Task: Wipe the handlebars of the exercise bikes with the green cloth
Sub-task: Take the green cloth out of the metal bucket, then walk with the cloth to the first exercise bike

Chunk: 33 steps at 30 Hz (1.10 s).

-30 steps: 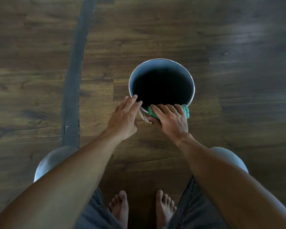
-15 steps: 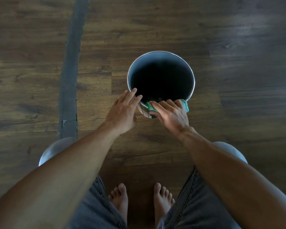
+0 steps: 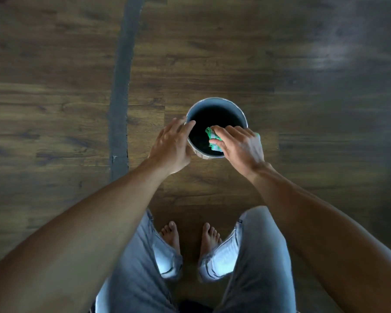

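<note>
Left hand: my left hand (image 3: 172, 146) reaches to centre frame, fingers straight and relaxed, fingertips touching the left rim of the bucket (image 3: 217, 102), holding nothing.
Right hand: my right hand (image 3: 239, 145) hangs over the bucket's lower right rim, fingers curled round the green cloth (image 3: 212, 139).
Green cloth: bunched, over the dark opening.
Floor: wood floor (image 3: 54, 98).

Round metal bucket (image 3: 217, 102) on dark wooden floor (image 3: 212, 64)
</note>
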Motion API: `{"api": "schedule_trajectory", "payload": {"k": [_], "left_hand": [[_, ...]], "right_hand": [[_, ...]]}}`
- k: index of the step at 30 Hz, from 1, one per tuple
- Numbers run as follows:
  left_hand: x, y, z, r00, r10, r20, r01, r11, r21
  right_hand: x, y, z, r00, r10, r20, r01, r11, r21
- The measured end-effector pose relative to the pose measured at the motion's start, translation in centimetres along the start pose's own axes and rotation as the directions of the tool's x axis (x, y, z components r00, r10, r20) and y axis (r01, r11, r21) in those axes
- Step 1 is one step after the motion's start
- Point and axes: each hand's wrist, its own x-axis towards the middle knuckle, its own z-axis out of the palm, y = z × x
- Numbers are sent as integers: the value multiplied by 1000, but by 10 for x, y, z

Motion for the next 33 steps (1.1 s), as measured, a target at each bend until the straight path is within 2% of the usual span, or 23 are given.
{"api": "schedule_trajectory", "payload": {"k": [8, 12, 16, 25, 33], "left_hand": [[-77, 73, -187, 992, -56, -115, 42, 992, -123], [-119, 81, -251, 985, -100, -141, 84, 990, -114], [-155, 81, -295, 976, -135, -171, 113, 985, -134], [-212, 41, -347, 934, -255, -252, 195, 951, -242], [-213, -27, -385, 892, -349, -287, 268, 920, -285]], "right_hand": [[76, -70, -182, 996, -87, 6, 87, 996, 28], [113, -106, -252, 994, -112, -15, 112, 993, 28], [138, -142, -293, 991, -130, -7, 130, 989, 65], [177, -227, -304, 975, -208, -78, 219, 957, 188], [246, -275, -268, 965, -247, -94, 260, 949, 180]]}}
